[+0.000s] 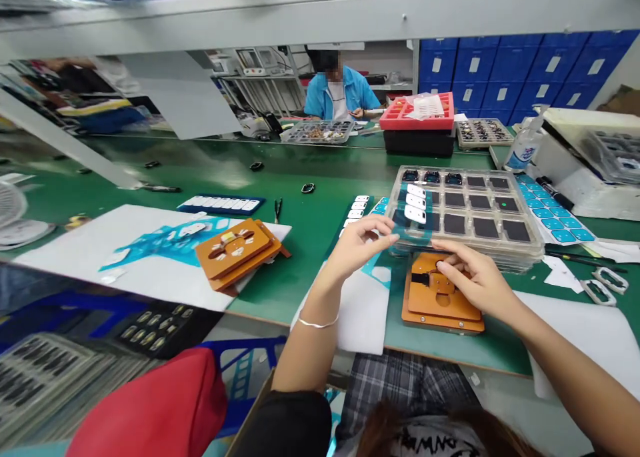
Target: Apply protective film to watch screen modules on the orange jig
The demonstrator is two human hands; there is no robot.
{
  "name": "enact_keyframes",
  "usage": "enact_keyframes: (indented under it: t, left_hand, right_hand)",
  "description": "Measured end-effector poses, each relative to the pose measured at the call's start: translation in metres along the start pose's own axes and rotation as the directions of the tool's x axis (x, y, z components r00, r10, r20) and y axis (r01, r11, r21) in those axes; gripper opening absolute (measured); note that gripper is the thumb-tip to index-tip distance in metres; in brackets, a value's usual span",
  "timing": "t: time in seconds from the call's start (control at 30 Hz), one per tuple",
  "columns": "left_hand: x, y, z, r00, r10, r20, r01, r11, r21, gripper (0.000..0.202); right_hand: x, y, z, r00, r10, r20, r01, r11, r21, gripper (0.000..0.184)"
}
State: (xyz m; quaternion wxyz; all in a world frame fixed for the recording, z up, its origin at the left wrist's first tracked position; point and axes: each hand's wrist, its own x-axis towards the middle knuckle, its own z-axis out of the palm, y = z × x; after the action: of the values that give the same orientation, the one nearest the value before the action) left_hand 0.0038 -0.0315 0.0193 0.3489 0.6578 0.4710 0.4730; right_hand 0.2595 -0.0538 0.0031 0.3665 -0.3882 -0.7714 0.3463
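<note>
My left hand (361, 243) pinches a clear teal film strip (415, 225) carrying small white stickers, lifted over the near corner of a clear plastic tray (520, 247). The tray holds rows of dark square parts. My right hand (473, 277) rests on an orange jig (440, 307) in front of me, fingers curled and pressing a small black part (421, 279) seated in it. White backing paper (363, 310) lies under the left wrist.
A second stack of orange jigs (235, 250) sits on white paper to the left. Blue sticker sheets (555, 213) and a bottle (523, 151) lie right of the tray. A red bin (417, 113) and another person in blue (340, 93) are across the green bench.
</note>
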Motion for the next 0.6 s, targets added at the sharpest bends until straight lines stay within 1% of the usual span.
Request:
enact_keyframes:
  t: [0.03,0.07,0.1,0.13,0.17,0.2,0.27,0.33,0.4,0.43,0.5,0.53,0.57,0.6]
  left_hand:
    - [-0.003,0.004,0.000,0.990,-0.029,0.139,0.041,0.996,-0.085,0.028]
    - [-0.005,0.007,0.000,0.962,-0.052,0.268,0.094,0.985,-0.146,0.031]
    - [-0.006,0.009,0.000,0.925,-0.066,0.373,0.142,0.973,-0.180,0.036]
    - [-0.007,0.011,0.002,0.893,-0.069,0.446,0.173,0.965,-0.197,0.043]
    - [-0.007,0.011,0.003,0.874,-0.061,0.482,0.184,0.960,-0.211,0.048]
    - [-0.007,0.011,0.005,0.870,-0.051,0.491,0.184,0.957,-0.226,0.052]
    - [-0.005,0.011,0.009,0.891,-0.033,0.453,0.164,0.954,-0.252,0.055]
    - [-0.005,0.011,0.014,0.923,-0.025,0.383,0.136,0.955,-0.265,0.051]
    - [-0.005,0.013,0.019,0.939,-0.015,0.343,0.114,0.956,-0.272,0.045]
    - [-0.006,0.013,0.021,0.941,-0.004,0.340,0.105,0.954,-0.280,0.044]
    - [-0.008,0.013,0.027,0.938,0.022,0.345,0.085,0.953,-0.290,0.044]
    - [-0.009,0.013,0.029,0.938,0.033,0.346,0.071,0.956,-0.285,0.045]
    - [-0.011,0.012,0.031,0.938,0.043,0.344,0.056,0.960,-0.273,0.047]
    - [-0.012,0.010,0.033,0.940,0.052,0.338,0.039,0.965,-0.258,0.049]
  right_hand:
    - [0.000,0.001,0.001,1.000,0.002,0.004,-0.002,1.000,0.022,0.039]
    - [0.000,0.002,0.002,1.000,0.001,-0.007,-0.001,0.999,0.053,0.039]
    - [0.000,0.004,0.004,0.999,-0.002,-0.035,0.005,0.996,0.088,0.037]
    - [0.000,0.004,0.006,0.997,-0.008,-0.071,0.017,0.992,0.122,0.033]
    - [0.000,0.005,0.008,0.994,-0.017,-0.105,0.032,0.988,0.149,0.029]
    - [-0.001,0.004,0.009,0.991,-0.024,-0.129,0.046,0.985,0.166,0.025]
    - [-0.002,0.002,0.010,0.991,-0.046,-0.128,0.066,0.986,0.156,0.021]
    - [-0.004,-0.002,0.010,0.989,-0.091,-0.114,0.101,0.992,0.080,0.018]
    - [-0.006,-0.007,0.009,0.969,-0.190,-0.156,0.183,0.982,-0.054,0.015]
    - [-0.007,-0.009,0.008,0.944,-0.263,-0.198,0.239,0.961,-0.136,0.014]
    - [-0.008,-0.012,0.006,0.867,-0.419,-0.269,0.331,0.889,-0.317,0.017]
    - [-0.008,-0.013,0.006,0.829,-0.484,-0.281,0.355,0.842,-0.406,0.021]
    - [-0.008,-0.014,0.006,0.800,-0.531,-0.280,0.359,0.796,-0.487,0.025]
    - [-0.008,-0.014,0.005,0.782,-0.559,-0.274,0.345,0.756,-0.556,0.030]
